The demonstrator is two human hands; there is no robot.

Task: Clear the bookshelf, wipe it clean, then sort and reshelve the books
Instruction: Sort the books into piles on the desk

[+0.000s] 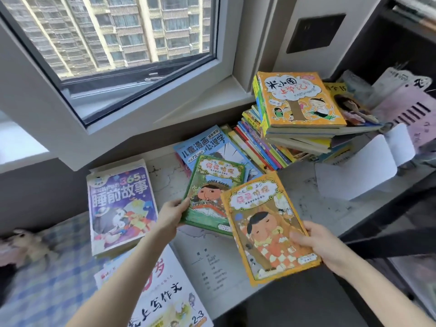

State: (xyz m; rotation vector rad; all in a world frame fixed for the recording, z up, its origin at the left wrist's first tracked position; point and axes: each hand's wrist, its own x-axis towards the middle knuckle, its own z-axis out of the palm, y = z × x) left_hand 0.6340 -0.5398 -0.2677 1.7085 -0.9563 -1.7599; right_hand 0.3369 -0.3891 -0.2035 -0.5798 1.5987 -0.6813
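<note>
Seeming paired for sorting, the green book (212, 197) is pinched by the left hand (171, 214), the orange book (266, 223) at its four o'clock by the right hand (316, 241).

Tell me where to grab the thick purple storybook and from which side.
Take the purple storybook by its right long edge, from the right, thumb on the cover, fingers beneath. It lies flat, cover up, that edge facing the left hand, which holds the green book; the right hand holds the orange book.
</note>
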